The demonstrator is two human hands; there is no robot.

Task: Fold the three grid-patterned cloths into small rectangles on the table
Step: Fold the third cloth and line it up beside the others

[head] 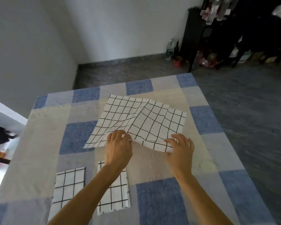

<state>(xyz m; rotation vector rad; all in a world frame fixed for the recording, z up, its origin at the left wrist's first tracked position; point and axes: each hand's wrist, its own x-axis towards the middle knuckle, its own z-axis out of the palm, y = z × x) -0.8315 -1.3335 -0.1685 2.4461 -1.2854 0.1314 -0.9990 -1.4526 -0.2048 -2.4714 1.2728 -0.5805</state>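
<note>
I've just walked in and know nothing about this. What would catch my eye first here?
Probably the big white cloth with black grid lines, rumpled in the middle of the blue-and-cream checked table, with the left hand and right hand pinching its near edge. Next, two folded grid cloths lying side by side near the person: one at the left, the other partly under the left forearm.

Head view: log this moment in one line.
folded cloths: two, near edge | third cloth: unfolded, rumpled | left hand: pinching near edge | right hand: gripping near corner
</note>
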